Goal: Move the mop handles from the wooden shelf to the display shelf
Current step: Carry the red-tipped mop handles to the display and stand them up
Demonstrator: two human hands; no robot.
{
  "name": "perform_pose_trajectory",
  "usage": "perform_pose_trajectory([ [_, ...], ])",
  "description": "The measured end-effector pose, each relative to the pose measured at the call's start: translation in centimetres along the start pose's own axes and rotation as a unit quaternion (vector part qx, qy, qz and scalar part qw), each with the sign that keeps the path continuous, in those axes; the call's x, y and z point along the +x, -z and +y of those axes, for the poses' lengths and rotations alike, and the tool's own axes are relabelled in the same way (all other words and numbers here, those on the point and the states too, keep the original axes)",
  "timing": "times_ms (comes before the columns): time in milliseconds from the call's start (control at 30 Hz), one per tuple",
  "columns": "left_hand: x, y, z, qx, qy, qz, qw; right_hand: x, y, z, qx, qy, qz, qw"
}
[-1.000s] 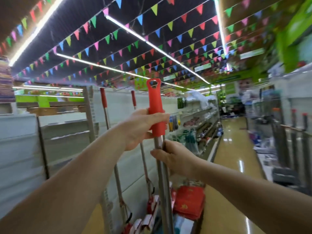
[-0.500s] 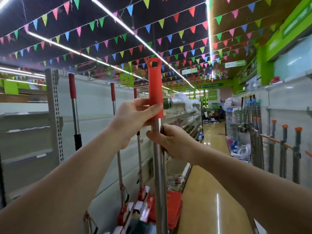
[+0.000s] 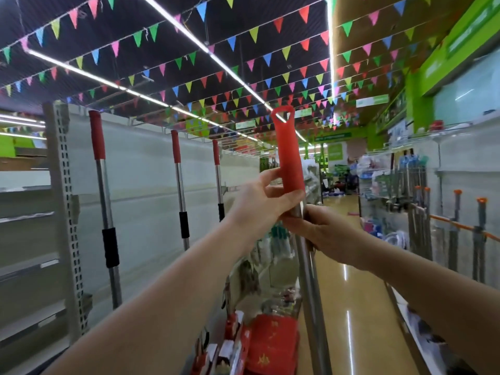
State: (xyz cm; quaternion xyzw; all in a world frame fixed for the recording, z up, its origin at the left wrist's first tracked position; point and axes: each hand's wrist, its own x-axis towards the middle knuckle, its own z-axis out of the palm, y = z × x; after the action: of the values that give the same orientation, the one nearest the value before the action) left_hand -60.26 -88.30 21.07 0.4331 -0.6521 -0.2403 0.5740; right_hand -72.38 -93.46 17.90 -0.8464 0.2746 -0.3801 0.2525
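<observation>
The left hand (image 3: 259, 204) wraps the lower end of the red plastic grip on a silver metal mop handle (image 3: 289, 158), thumb across its front. Just below, the right hand (image 3: 324, 228) curls round the steel shaft. The handle tilts slightly and stands out in the aisle, apart from the white display shelf (image 3: 140, 185) on the left, where three red-capped silver mop handles (image 3: 177, 190) lean upright. Against half a second ago, the view has swung right, the held handle sits further right in frame, and the leaning handles look closer.
</observation>
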Motion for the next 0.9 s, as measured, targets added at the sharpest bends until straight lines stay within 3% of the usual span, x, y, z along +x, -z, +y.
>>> perform_pose_trajectory([
  [233, 6.1, -0.8, -3.5, -0.01, -0.024, -0.015, 1.0, 4.8, 1.3, 4.3, 0.007, -0.015, 0.026, 1.0],
  [400, 10.1, -1.5, -5.7, 0.003, -0.026, 0.0, 1.0, 8.5, 2.0, 8.0, 0.04, 0.027, 0.011, 0.999],
  [567, 13.5, -0.5, -6.5, 0.041, -0.04, 0.09, 0.994, 14.3, 2.1, 10.0, 0.07, 0.089, -0.002, 0.994],
  [900, 17.3, 7.4, -6.9, 0.154, -0.046, 0.246, 0.956, 25.4, -3.1, 7.8, 0.154, 0.213, -0.082, 0.962],
])
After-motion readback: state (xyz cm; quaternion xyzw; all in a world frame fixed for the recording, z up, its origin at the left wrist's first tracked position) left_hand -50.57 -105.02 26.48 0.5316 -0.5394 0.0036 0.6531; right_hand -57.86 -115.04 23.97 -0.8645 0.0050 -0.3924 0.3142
